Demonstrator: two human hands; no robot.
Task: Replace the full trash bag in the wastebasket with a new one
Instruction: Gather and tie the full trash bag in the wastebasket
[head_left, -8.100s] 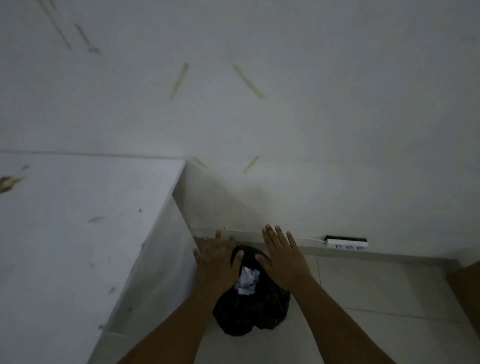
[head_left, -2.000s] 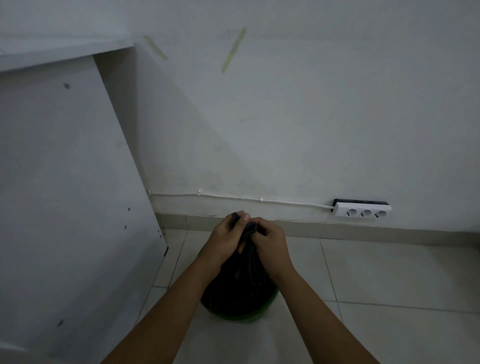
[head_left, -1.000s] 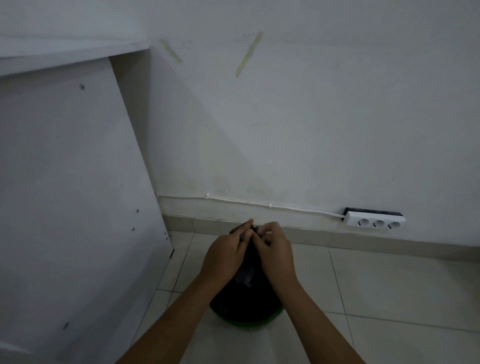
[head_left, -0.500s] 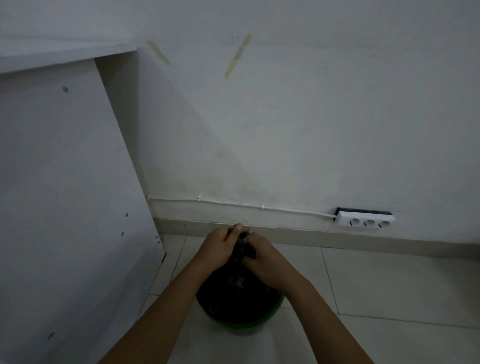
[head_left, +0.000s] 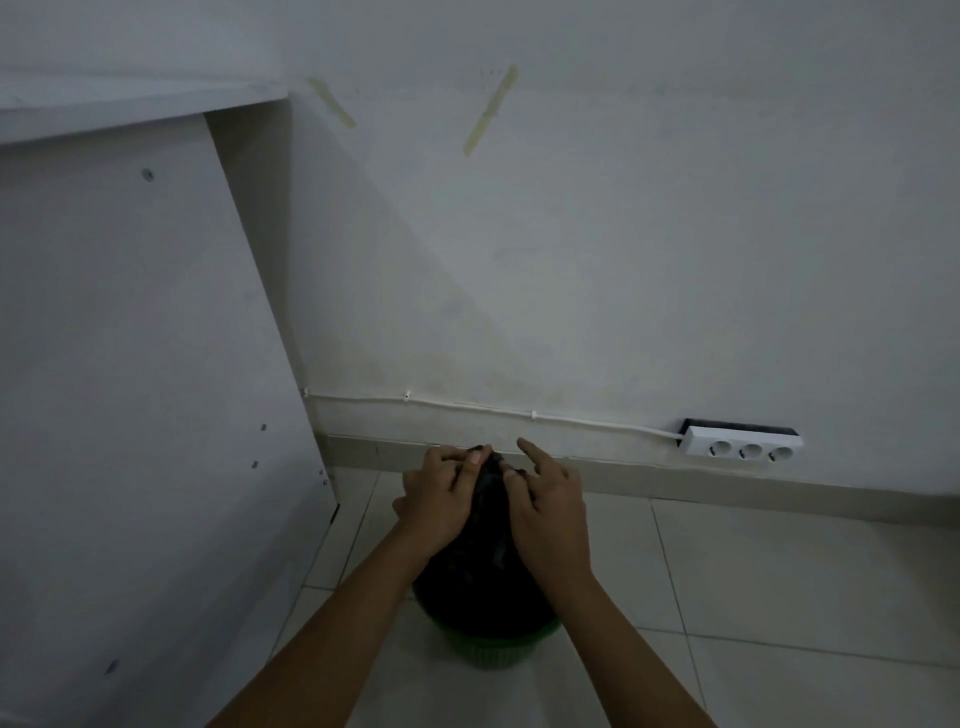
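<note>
A full black trash bag (head_left: 480, 577) sits in a small green wastebasket (head_left: 488, 647) on the tiled floor, its mouth gathered upward into a bunch. My left hand (head_left: 441, 501) pinches the top of that bunch between thumb and fingers. My right hand (head_left: 545, 512) holds the bag's neck from the right side, with its index finger sticking out straight toward the wall. Both forearms reach in from the bottom of the view. The bag's contents are hidden.
A white cabinet side panel (head_left: 130, 389) stands close on the left. A white wall (head_left: 571, 260) is just behind the basket, with a cable (head_left: 467, 408) clipped along it and a white power strip (head_left: 743, 447) at the right. Pale floor tiles (head_left: 779, 597) extend to the right.
Since a second ago both hands have kept working the gathered top of the bag. The right index finger now points out straight, and the bunch stands slightly higher than half a second ago.
</note>
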